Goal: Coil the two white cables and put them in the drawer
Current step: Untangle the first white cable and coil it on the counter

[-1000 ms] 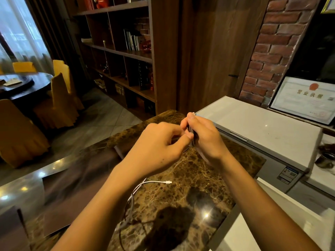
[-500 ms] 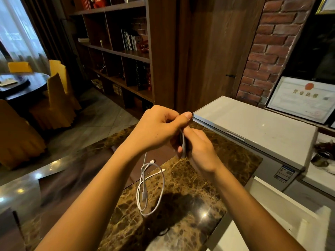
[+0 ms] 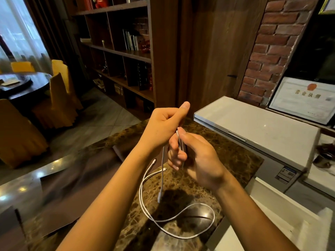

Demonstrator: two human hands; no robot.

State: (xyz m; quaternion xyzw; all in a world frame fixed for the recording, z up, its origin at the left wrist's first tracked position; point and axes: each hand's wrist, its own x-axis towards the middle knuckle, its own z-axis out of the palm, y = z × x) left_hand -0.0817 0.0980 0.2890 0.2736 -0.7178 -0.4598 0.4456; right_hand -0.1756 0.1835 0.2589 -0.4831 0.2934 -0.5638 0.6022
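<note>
Over the brown marble counter my right hand is shut on a small bundle of white cable loops, held upright between thumb and fingers. My left hand is closed on the same cable just above, thumb sticking up. From the left hand a loose tail with a plug hangs down. A second white cable lies spread in a wide loop on the counter below my hands, its two plug ends near my wrists. An open white drawer shows at lower right.
A white chest appliance stands right of the counter, with a framed certificate leaning behind it. A wooden bookshelf and brick wall are at the back. A dark round table with yellow-covered chairs is far left.
My left hand has risen and my right hand has dropped, and the loops in the right hand show more. More of the cable on the counter has come into view as the camera shifted.
</note>
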